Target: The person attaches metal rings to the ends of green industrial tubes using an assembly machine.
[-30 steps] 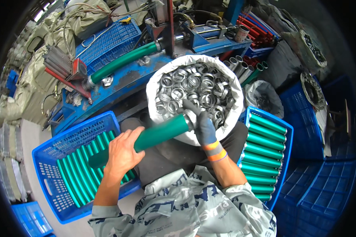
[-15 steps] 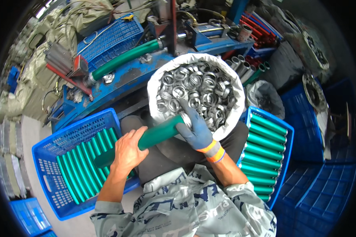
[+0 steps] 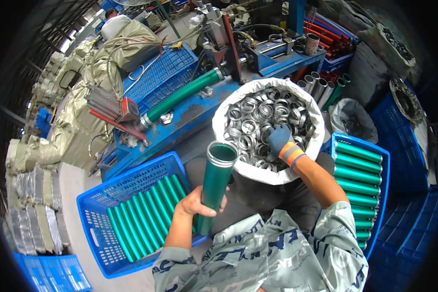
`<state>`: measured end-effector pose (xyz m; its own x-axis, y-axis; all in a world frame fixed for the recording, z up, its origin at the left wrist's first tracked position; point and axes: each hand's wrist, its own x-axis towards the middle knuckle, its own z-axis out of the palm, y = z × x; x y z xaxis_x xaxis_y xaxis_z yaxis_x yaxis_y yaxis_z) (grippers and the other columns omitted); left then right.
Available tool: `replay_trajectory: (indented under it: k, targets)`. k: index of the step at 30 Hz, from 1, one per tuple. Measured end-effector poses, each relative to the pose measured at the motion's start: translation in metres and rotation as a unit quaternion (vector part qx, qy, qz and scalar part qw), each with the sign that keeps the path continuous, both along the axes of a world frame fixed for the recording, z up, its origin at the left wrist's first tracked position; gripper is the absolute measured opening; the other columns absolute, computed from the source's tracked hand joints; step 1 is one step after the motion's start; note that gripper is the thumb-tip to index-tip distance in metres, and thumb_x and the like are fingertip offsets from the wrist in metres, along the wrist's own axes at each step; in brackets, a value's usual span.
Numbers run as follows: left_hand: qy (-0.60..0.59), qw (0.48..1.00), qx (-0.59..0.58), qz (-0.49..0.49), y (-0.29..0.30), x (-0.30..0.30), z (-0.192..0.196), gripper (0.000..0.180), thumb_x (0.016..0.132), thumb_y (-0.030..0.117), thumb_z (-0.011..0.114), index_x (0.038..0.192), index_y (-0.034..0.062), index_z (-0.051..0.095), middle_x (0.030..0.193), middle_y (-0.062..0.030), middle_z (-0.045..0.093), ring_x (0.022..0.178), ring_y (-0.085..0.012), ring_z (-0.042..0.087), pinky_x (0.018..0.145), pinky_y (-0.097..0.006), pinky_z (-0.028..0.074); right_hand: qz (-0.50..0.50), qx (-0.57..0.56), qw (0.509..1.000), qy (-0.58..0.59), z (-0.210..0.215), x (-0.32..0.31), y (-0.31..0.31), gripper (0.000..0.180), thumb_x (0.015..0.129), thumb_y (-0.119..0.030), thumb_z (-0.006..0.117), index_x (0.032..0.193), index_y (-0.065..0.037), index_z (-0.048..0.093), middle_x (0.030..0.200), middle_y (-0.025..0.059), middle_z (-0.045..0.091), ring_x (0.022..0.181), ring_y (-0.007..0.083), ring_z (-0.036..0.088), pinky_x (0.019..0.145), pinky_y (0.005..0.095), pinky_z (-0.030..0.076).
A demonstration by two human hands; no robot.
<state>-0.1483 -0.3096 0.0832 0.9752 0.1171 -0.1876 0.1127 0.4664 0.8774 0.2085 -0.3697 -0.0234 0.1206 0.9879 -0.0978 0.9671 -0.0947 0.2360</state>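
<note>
My left hand (image 3: 199, 203) is wrapped round a green metal tube (image 3: 214, 187), held nearly upright with its open end towards me. A silver ring (image 3: 222, 154) sits on that upper end. My right hand (image 3: 280, 138), in a blue-grey glove with an orange cuff, reaches into a white sack (image 3: 258, 174) full of loose silver metal rings (image 3: 265, 110). Its fingers bend down among the rings; what they hold, if anything, is hidden.
Blue crates of green tubes stand at left (image 3: 95, 243) and right (image 3: 385, 194). Ahead, a blue workbench (image 3: 180, 114) carries a clamped green tube (image 3: 182, 97) between end fixtures. More metal tubes (image 3: 319, 90) stand behind the sack. A person (image 3: 116, 24) is far off.
My right hand has left the tube's end and moved into the rings in the sack. My left hand has tilted the tube from slanting to nearly upright. The view has shifted.
</note>
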Motion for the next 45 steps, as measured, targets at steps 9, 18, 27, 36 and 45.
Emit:
replay_trajectory:
  k: [9,18,27,36,45]
  targets:
    - [-0.211,0.856,-0.121,0.457,0.002,-0.015,0.022,0.049,0.085,0.041,0.069,0.113,0.0033,0.056,0.098,-0.0103,0.060,0.091,-0.0263,0.060,0.086,-0.041,0.051,-0.182,0.203,0.675,0.686,0.021,-0.009,-0.021,0.030,0.093,-0.031,0.063,0.110,-0.007,0.064,0.106,0.0051,0.066,0.097,0.0267,0.064,0.086,0.0396,0.049]
    - [-0.113,0.774,-0.197,0.591,-0.022,0.004,0.007,0.053,0.092,0.050,0.063,0.120,0.0055,0.056,0.121,-0.0119,0.062,0.113,-0.0258,0.060,0.096,-0.042,0.052,-0.028,0.132,-0.037,0.990,0.067,-0.063,-0.069,0.048,0.100,-0.037,0.052,0.138,-0.007,0.051,0.141,0.0230,0.050,0.122,0.0389,0.057,0.103,0.0542,0.047]
    - [-0.131,0.786,-0.145,0.587,-0.030,0.014,0.010,0.052,0.095,0.042,0.064,0.127,0.0033,0.054,0.130,-0.0136,0.059,0.120,-0.0265,0.058,0.101,-0.042,0.052,-0.051,0.243,0.347,0.904,0.097,-0.075,-0.076,0.068,0.097,-0.035,0.061,0.149,0.001,0.035,0.142,0.0117,0.050,0.122,0.0213,0.055,0.101,0.0351,0.046]
    - [-0.134,0.790,-0.085,0.592,-0.038,0.017,0.011,0.046,0.097,0.040,0.061,0.127,0.0052,0.054,0.130,-0.0136,0.059,0.118,-0.0265,0.060,0.100,-0.044,0.052,-0.009,0.232,0.486,0.843,0.101,-0.080,-0.074,0.060,0.098,-0.019,0.059,0.148,0.004,0.036,0.144,0.0126,0.049,0.128,0.0172,0.048,0.107,0.0310,0.038]
    - [-0.134,0.786,-0.010,0.603,-0.034,0.013,-0.002,0.042,0.097,0.039,0.062,0.123,0.0062,0.058,0.126,-0.0120,0.063,0.115,-0.0257,0.062,0.098,-0.044,0.053,-0.035,0.193,0.538,0.820,0.108,-0.082,-0.072,0.060,0.095,-0.011,0.060,0.148,0.005,0.036,0.147,0.0159,0.046,0.134,0.0208,0.045,0.112,0.0324,0.033]
